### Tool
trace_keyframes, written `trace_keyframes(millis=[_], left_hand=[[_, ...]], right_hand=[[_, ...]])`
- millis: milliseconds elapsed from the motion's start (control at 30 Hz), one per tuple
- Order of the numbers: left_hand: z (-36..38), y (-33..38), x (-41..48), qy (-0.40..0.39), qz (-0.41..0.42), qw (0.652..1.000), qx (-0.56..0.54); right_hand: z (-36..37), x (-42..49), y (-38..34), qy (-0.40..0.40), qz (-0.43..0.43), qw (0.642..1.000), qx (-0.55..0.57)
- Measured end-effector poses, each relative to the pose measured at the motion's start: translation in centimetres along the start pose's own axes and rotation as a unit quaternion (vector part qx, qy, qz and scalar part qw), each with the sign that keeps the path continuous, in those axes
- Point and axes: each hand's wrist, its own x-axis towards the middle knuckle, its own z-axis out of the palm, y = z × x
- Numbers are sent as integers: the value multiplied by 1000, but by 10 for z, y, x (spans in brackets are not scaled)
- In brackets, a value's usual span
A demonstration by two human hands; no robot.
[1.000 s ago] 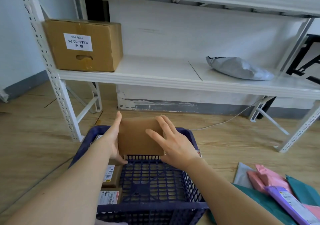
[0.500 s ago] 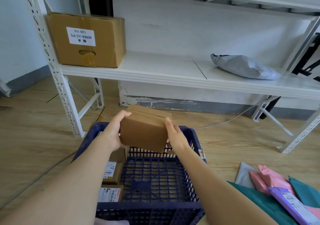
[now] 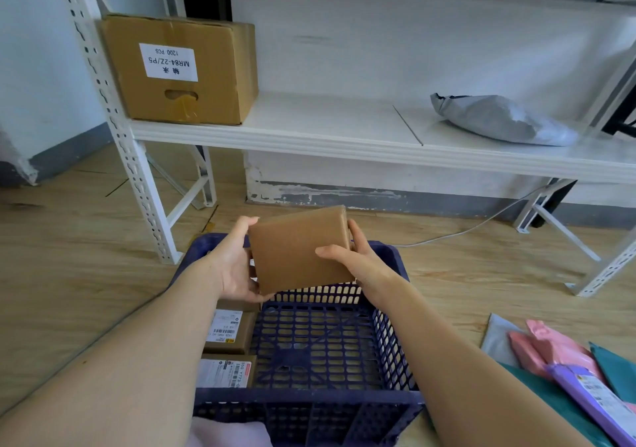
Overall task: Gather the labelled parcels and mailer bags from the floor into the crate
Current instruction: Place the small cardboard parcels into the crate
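The step in hand appears to be loading: a brown parcel (image 3: 298, 247) is held in the air over the far end of the crate (image 3: 392, 343), tilted, its plain face toward the camera.

The left hand (image 3: 237, 265) grips the parcel's left edge, fingertips at the top corner and thumb under the lower one. The right hand (image 3: 358, 261) clasps the right edge, thumb laid across the front face and fingers wrapped behind.

Two labelled parcels (image 3: 229, 329) lie flat along the crate's left side, so the next move probably calls for lowering this one onto the bare mesh bottom beside them and letting go.

The mailer bags (image 3: 568, 371) lie heaped on the floor (image 3: 69, 274) to the right of the crate, not yet gathered.
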Motion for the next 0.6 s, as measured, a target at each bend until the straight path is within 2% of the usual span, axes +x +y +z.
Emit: trace_keyframes(millis=[133,233,333,433,600], left_hand=[[-2,-2,2,-4,0,999,33],[-1,-1,0,17,39,997,70],[-2,0,-3,16,49,994,97],[-9,-2,-5,45,37,994,97],[-27,-4,-7,67,7,993,95]], right_hand=[[-5,1,0,24,41,999,-5],[-6,-5,-4,44,169,981,87],[-4,-9,-5,5,244,957,154],[-2,-4,-2,-14,268,951,154],[4,3,0,-38,267,959,83]])
